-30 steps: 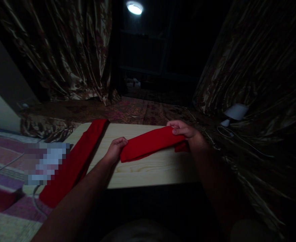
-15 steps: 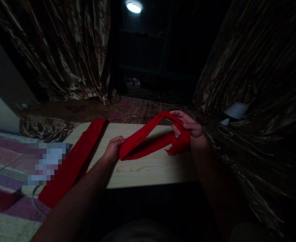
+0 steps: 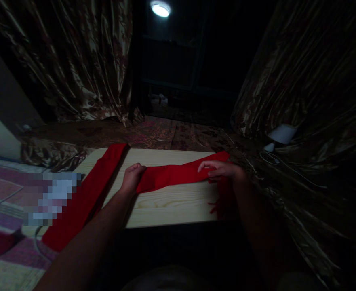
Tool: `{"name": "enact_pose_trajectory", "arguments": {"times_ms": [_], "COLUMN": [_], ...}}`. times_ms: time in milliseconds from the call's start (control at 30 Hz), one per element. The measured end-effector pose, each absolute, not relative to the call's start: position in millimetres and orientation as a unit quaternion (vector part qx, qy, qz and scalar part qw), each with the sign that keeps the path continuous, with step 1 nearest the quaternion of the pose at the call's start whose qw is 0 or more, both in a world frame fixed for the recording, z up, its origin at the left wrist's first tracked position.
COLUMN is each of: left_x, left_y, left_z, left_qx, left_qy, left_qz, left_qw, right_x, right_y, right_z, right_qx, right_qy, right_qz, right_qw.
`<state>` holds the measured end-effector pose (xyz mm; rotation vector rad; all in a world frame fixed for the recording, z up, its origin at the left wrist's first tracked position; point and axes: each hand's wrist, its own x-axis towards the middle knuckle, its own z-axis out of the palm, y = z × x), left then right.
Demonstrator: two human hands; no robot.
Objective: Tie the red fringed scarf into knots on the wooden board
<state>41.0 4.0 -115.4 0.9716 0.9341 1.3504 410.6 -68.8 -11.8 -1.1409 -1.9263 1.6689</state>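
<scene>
A red fringed scarf lies folded in a long strip across the pale wooden table. My left hand is closed around its left end. Over the right part of the strip is my right hand, its fingers bent but apart and touching or just above the cloth. The scarf's fringed end hangs down by the table's right edge, below my right wrist. To the left, a second strip of folded red cloth slants along the table and over its near left corner.
A striped bedspread and a blurred-out pale item are at the left, with a white cable. A small white lamp stands at the right. Patterned curtains flank the dark window at the back.
The scarf has come down from a raised, open loop to a flatter strip on the table. My right hand has lowered and loosened its hold; my left hand still grips its end.
</scene>
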Motion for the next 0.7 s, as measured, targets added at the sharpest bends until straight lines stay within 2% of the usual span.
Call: {"name": "enact_pose_trajectory", "arguments": {"times_ms": [167, 333, 533, 600, 700], "left_x": [40.7, 41.8, 45.1, 45.5, 45.0], "left_y": [6.2, 8.0, 4.9, 3.1, 2.9], "left_z": [-119.9, -123.4, -121.6, -121.3, -123.2], "left_qx": [0.462, 0.502, 0.505, 0.528, 0.557], "left_qy": [0.418, 0.425, 0.442, 0.457, 0.476], "left_qz": [0.550, 0.544, 0.553, 0.533, 0.513], "left_qw": [0.557, 0.521, 0.494, 0.477, 0.446], "right_x": [408.3, 408.0, 404.6, 396.9, 379.0], "right_y": [-71.0, -66.6, -61.8, -60.1, -56.2], "right_z": [-30.0, -43.0, -44.2, -46.1, -54.0], "right_qx": [-0.509, -0.552, -0.573, -0.591, -0.604], "right_qy": [-0.655, -0.628, -0.675, -0.666, -0.663], "right_qz": [0.544, 0.519, 0.464, 0.453, 0.413], "right_qw": [0.129, 0.180, 0.021, 0.044, 0.156]}}
